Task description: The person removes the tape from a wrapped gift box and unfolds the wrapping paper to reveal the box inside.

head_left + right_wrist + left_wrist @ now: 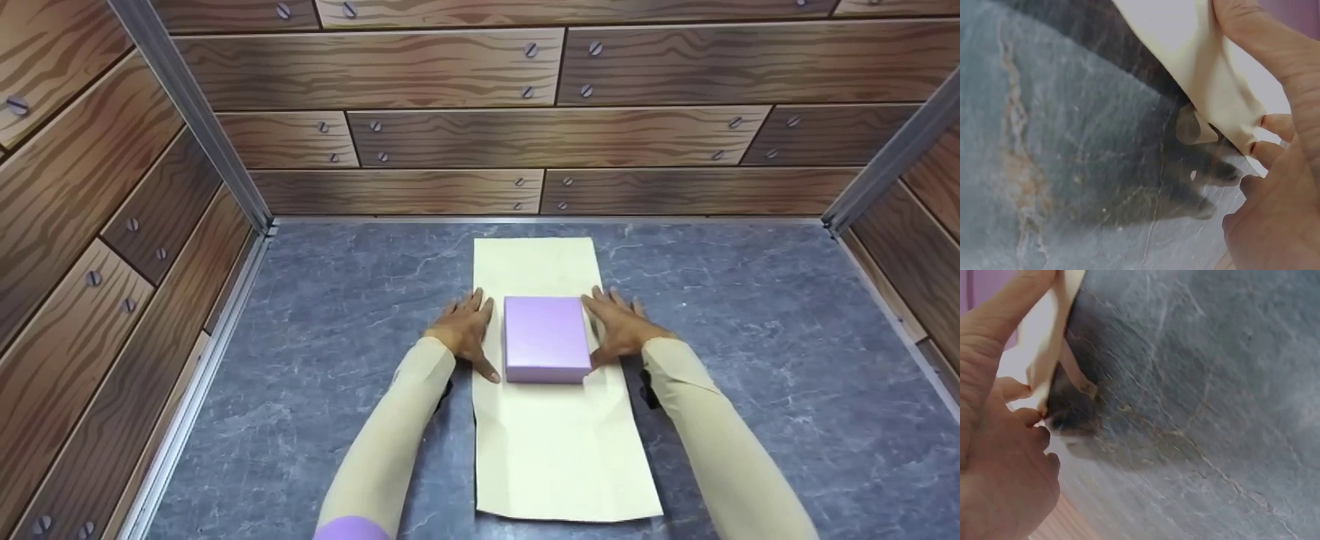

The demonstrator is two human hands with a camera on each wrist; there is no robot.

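A lilac box lies flat on a long cream sheet of paper, which has faint creases along its sides. To the box's left my left hand rests with spread fingers on the paper's left edge, its thumb near the box's lower corner. My right hand mirrors it on the right side, its thumb beside the box and its fingers over the paper's right edge. Both wrist views show the paper's edge slightly raised off the surface by the fingers. Some fingertips are hidden in the wrist views.
The paper lies on a dark grey marbled tabletop. Wood-plank patterned walls stand at the back and both sides, with grey metal strips at the corners. A dark band shows at the right wrist.
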